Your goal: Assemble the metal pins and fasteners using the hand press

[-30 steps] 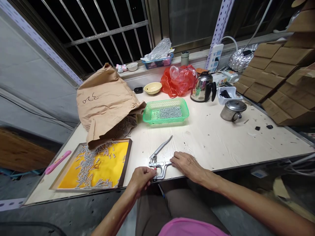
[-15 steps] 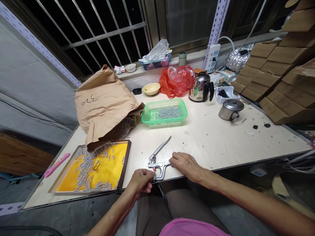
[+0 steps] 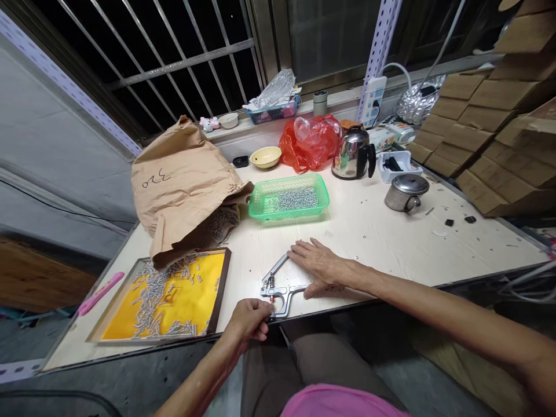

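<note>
A pair of silver snap pliers (image 3: 283, 294) lies at the table's front edge with its handles spread. My left hand (image 3: 248, 319) is closed in a pinch at the jaw, beside the small red part; what sits between its fingertips is too small to make out. My right hand (image 3: 319, 266) spans the pliers' handles, fingers over the upper lever and thumb against the lower handle. To the left, a shallow tray (image 3: 225, 284) with a yellow bottom holds many small metal pieces (image 3: 150, 298). Farther back stands a green plastic basket (image 3: 289, 216) with similar small metal parts in it.
A brown paper bag (image 3: 182, 179) spills metal pieces behind the tray. A pink-handled tool (image 3: 101, 293) lies at the left edge. A steel kettle (image 3: 350, 156), a lidded metal cup (image 3: 403, 197) and a red plastic bag (image 3: 308, 145) stand behind. Stacked cardboard (image 3: 482, 127) is at right.
My right hand has moved up and opened out from the lower handle, so that its fingers now reach the upper lever. My left hand stays at the jaw.
</note>
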Available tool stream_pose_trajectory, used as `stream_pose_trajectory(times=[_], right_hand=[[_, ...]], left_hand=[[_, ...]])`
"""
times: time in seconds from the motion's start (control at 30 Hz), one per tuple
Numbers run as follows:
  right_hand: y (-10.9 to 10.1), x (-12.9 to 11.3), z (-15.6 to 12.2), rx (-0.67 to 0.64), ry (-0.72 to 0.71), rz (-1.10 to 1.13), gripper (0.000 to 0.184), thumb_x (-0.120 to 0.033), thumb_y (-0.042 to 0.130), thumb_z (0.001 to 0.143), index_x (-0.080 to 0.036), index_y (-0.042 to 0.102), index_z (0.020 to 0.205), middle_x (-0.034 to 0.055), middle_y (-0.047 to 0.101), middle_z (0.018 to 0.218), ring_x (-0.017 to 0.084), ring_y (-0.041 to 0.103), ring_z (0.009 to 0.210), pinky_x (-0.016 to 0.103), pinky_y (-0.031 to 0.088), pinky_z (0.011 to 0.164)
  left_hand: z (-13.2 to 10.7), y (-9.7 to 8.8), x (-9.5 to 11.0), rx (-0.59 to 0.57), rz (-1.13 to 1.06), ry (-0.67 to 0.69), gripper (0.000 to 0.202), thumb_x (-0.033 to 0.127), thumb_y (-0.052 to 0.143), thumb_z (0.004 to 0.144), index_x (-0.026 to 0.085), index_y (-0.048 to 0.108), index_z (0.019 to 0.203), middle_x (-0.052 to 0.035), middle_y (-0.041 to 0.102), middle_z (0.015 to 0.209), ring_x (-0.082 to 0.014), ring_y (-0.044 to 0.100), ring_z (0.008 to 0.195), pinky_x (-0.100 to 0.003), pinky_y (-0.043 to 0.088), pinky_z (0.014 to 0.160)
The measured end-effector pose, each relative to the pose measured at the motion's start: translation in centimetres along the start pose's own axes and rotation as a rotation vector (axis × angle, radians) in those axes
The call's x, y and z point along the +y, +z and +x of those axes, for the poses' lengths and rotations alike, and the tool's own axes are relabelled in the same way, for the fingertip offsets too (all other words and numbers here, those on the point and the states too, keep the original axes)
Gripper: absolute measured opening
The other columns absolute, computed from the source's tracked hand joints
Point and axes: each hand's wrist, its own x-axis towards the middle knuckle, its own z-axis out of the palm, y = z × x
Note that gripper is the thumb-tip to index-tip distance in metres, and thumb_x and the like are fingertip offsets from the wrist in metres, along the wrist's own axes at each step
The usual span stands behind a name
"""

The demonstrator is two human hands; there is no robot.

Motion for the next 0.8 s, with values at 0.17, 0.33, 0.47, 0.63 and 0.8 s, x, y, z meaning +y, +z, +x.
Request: stream_pose_trajectory(times=[0.17,0.33,0.47,0.63,0.8], right_hand=[[-0.3,0.2,0.7,0.001,-0.025,-0.023,0.096,-0.058,0.080,0.061,-0.005,0.040,0.131,0.0205,0.041,0.123,0.037,0.031,0.118,0.056,0.024,0.100],[-0.7,-0.2,0.6,0.011,-0.005,-0.052,0.087,-0.052,0.085,0.058,-0.006,0.048,0.122,0.0148,0.048,0.109,0.031,0.043,0.098,0.047,0.037,0.091],[-0.6,-1.0,-0.1,0.006,0.050,-0.039,0.061,-0.050,0.086,0.063,-0.011,0.057,0.100,0.0109,0.049,0.098,0.028,0.045,0.090,0.036,0.043,0.076],[-0.5,-2.0,-0.7,-0.010,0.114,-0.014,0.048,-0.042,0.086,0.068,-0.012,0.058,0.094,0.0098,0.048,0.097,0.026,0.045,0.091,0.032,0.043,0.071],[-1.9,-3.1,-1.2,-0.097,0.162,0.004,0.058,-0.032,0.089,0.065,-0.009,0.056,0.107,0.0126,0.048,0.104,0.028,0.043,0.097,0.033,0.044,0.077]], left_hand=[[0.2,0.1,-0.1,0.001,-0.002,0.013,0.055,0.064,0.070,0.050,0.016,0.048,0.068,0.0041,0.048,0.043,-0.0075,0.041,0.033,-0.016,0.031,0.034],[0.5,-0.1,-0.3,-0.002,-0.016,0.033,0.054,0.063,0.072,0.053,0.016,0.048,0.066,0.0050,0.046,0.045,-0.0079,0.041,0.036,-0.017,0.035,0.037],[-0.3,-0.1,-0.4,0.097,0.223,0.112,0.041,0.055,0.060,0.075,0.015,0.054,0.072,0.0007,0.051,0.055,-0.0139,0.051,0.045,-0.023,0.041,0.044],[-1.0,1.6,0.9,0.436,0.842,0.732,0.028,0.029,0.057,0.086,0.017,0.055,0.112,-0.0073,0.056,0.104,-0.0243,0.053,0.099,-0.034,0.047,0.082],[1.5,3.2,3.5,0.280,1.042,0.976,0.061,0.020,0.069,0.079,0.015,0.037,0.131,-0.0115,0.042,0.128,-0.0277,0.038,0.118,-0.040,0.039,0.099]])
